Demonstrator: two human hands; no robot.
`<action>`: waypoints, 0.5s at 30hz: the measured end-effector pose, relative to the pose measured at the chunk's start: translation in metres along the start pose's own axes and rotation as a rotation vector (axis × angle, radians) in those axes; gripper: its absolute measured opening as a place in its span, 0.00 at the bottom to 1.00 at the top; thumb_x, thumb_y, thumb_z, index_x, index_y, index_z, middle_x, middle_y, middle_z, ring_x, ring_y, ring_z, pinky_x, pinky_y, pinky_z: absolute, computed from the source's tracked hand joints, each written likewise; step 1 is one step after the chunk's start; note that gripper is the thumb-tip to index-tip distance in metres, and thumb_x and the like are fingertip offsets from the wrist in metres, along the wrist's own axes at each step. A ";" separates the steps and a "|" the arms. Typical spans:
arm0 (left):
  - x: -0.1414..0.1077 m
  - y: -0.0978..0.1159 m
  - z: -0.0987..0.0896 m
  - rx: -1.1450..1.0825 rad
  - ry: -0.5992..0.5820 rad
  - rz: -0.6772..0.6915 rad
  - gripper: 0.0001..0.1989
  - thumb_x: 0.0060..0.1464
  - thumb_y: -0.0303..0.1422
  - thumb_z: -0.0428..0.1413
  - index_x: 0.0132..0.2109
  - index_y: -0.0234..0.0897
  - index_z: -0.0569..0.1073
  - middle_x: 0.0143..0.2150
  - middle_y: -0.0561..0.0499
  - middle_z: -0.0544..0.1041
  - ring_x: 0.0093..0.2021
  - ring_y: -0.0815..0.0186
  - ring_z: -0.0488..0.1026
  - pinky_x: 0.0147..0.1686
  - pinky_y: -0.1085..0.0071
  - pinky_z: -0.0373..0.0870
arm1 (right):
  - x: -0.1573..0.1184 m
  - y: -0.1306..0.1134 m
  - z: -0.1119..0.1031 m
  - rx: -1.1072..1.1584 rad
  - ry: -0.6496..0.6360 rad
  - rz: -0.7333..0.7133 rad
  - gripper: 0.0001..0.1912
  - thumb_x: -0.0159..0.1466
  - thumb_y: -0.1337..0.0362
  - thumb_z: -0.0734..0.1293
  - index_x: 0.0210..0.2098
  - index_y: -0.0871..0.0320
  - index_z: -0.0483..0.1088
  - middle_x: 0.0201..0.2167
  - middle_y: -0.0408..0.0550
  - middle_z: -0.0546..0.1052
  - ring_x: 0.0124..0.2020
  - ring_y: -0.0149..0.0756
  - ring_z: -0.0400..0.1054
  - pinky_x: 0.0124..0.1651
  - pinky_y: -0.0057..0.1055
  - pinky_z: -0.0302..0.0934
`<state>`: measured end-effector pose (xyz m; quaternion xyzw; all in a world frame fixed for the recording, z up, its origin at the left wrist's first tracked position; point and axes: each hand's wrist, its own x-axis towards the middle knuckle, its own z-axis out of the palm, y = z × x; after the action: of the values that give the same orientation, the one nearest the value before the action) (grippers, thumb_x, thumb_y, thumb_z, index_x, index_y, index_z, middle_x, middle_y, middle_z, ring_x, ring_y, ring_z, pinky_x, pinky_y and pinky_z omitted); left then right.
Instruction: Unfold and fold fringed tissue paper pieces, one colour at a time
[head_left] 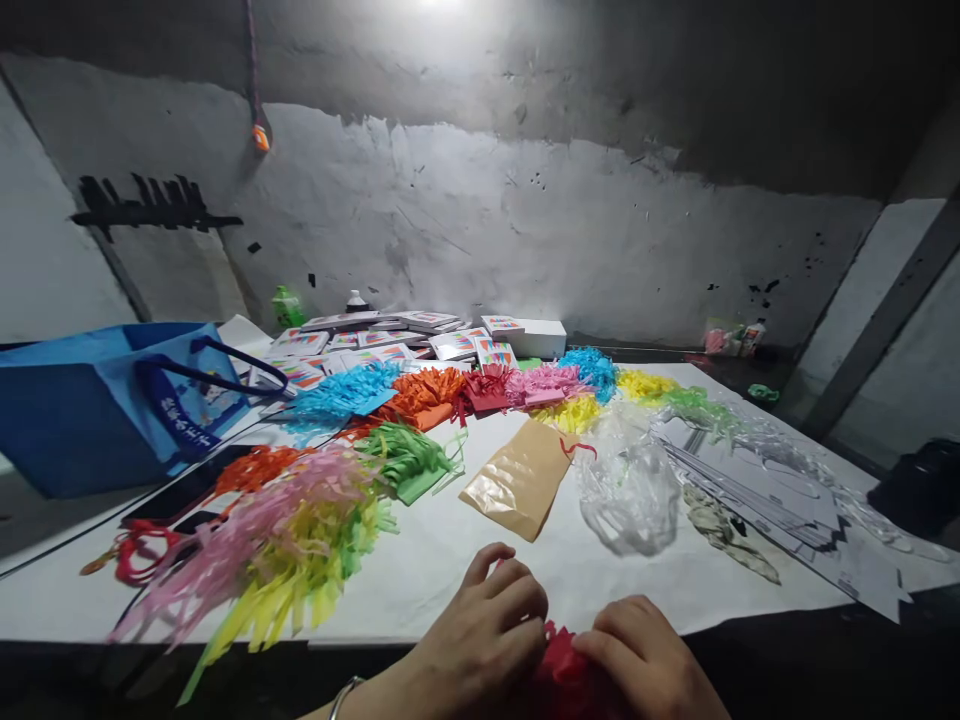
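Observation:
At the table's front edge, my left hand (491,635) is closed, its curled fingers at a bunch of red tissue paper (564,672). My right hand (643,655) pinches the same red paper from the other side. The lower part of the bunch is cut off by the frame and partly hidden by my hands. Just beyond them lies a brown paper envelope (517,478) with a glossy patch and a bit of red string. A crumpled clear plastic bag (630,490) rests to its right.
Pink fringed tissue (300,510) and yellow fringe (307,575) spread at the left, beside a blue bag (90,410). Coloured fringe bundles cross the table behind, such as green tissue (412,460). Printed boxes (375,340) are piled farther back. White card sheets (780,510) lie right.

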<state>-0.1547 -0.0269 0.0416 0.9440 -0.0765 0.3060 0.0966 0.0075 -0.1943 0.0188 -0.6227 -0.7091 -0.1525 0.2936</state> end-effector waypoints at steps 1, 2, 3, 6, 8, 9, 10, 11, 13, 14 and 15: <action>-0.001 0.004 -0.006 -0.115 -0.046 -0.058 0.07 0.60 0.35 0.57 0.35 0.41 0.67 0.35 0.50 0.74 0.37 0.62 0.67 0.50 0.61 0.63 | 0.000 0.000 0.000 0.027 -0.012 0.002 0.07 0.69 0.69 0.61 0.41 0.54 0.69 0.31 0.46 0.72 0.33 0.38 0.66 0.37 0.32 0.61; -0.001 0.007 -0.013 -0.236 -0.097 -0.133 0.10 0.58 0.39 0.59 0.39 0.41 0.68 0.39 0.48 0.74 0.39 0.61 0.68 0.48 0.63 0.64 | 0.000 -0.001 -0.001 0.060 -0.024 0.005 0.07 0.68 0.70 0.61 0.41 0.55 0.69 0.32 0.46 0.72 0.34 0.38 0.65 0.37 0.32 0.61; -0.001 0.011 -0.019 -0.343 -0.157 -0.210 0.15 0.56 0.42 0.61 0.44 0.41 0.68 0.43 0.47 0.74 0.42 0.60 0.69 0.46 0.65 0.65 | -0.001 -0.001 -0.001 0.093 -0.038 0.011 0.07 0.67 0.72 0.62 0.40 0.55 0.69 0.32 0.46 0.72 0.35 0.38 0.65 0.37 0.32 0.61; 0.002 0.016 -0.031 -0.496 -0.291 -0.326 0.16 0.59 0.42 0.58 0.50 0.41 0.69 0.47 0.47 0.75 0.45 0.59 0.69 0.47 0.67 0.65 | -0.001 -0.003 -0.003 0.189 -0.087 0.043 0.10 0.64 0.76 0.62 0.39 0.55 0.68 0.33 0.45 0.71 0.37 0.38 0.65 0.39 0.32 0.61; 0.003 0.016 -0.032 -0.507 -0.316 -0.324 0.10 0.60 0.41 0.56 0.42 0.40 0.71 0.40 0.49 0.75 0.42 0.60 0.69 0.45 0.67 0.64 | 0.000 -0.006 -0.006 0.242 -0.124 0.093 0.11 0.61 0.77 0.62 0.36 0.55 0.68 0.34 0.44 0.72 0.38 0.37 0.65 0.41 0.31 0.61; 0.003 0.015 -0.031 -0.509 -0.325 -0.328 0.09 0.60 0.41 0.55 0.39 0.40 0.71 0.37 0.49 0.75 0.40 0.60 0.68 0.43 0.68 0.64 | 0.001 -0.008 -0.007 0.271 -0.150 0.120 0.12 0.60 0.78 0.62 0.36 0.54 0.67 0.34 0.44 0.72 0.39 0.37 0.66 0.41 0.31 0.61; 0.003 0.014 -0.031 -0.513 -0.335 -0.349 0.10 0.60 0.41 0.55 0.36 0.39 0.71 0.35 0.50 0.74 0.39 0.61 0.68 0.41 0.69 0.63 | 0.002 -0.010 -0.009 0.302 -0.175 0.157 0.13 0.58 0.79 0.62 0.35 0.54 0.67 0.34 0.43 0.73 0.39 0.36 0.66 0.41 0.30 0.61; 0.003 0.014 -0.030 -0.526 -0.348 -0.385 0.10 0.60 0.40 0.55 0.36 0.39 0.71 0.34 0.50 0.74 0.37 0.62 0.67 0.38 0.69 0.63 | 0.003 -0.012 -0.011 0.335 -0.200 0.199 0.13 0.57 0.79 0.63 0.34 0.55 0.68 0.34 0.42 0.73 0.39 0.35 0.67 0.41 0.29 0.62; 0.002 0.015 -0.031 -0.584 -0.371 -0.478 0.10 0.61 0.40 0.55 0.36 0.38 0.71 0.33 0.52 0.73 0.34 0.64 0.66 0.34 0.71 0.61 | 0.006 -0.016 -0.016 0.417 -0.257 0.273 0.12 0.57 0.78 0.64 0.33 0.55 0.69 0.34 0.42 0.74 0.39 0.35 0.69 0.40 0.28 0.62; 0.001 0.015 -0.033 -0.622 -0.374 -0.523 0.10 0.61 0.40 0.55 0.36 0.38 0.71 0.33 0.52 0.73 0.34 0.65 0.65 0.33 0.72 0.60 | 0.007 -0.017 -0.018 0.468 -0.285 0.302 0.10 0.58 0.76 0.65 0.33 0.55 0.70 0.34 0.42 0.74 0.38 0.35 0.69 0.39 0.28 0.62; 0.000 0.016 -0.034 -0.662 -0.369 -0.561 0.10 0.60 0.40 0.55 0.36 0.37 0.72 0.32 0.53 0.72 0.33 0.66 0.65 0.33 0.72 0.60 | 0.008 -0.017 -0.020 0.524 -0.308 0.328 0.07 0.59 0.73 0.67 0.33 0.54 0.71 0.34 0.42 0.74 0.38 0.35 0.70 0.39 0.28 0.63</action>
<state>-0.1766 -0.0347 0.0706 0.8853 0.0722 0.0543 0.4562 -0.0056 -0.2021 0.0419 -0.6477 -0.6504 0.1796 0.3538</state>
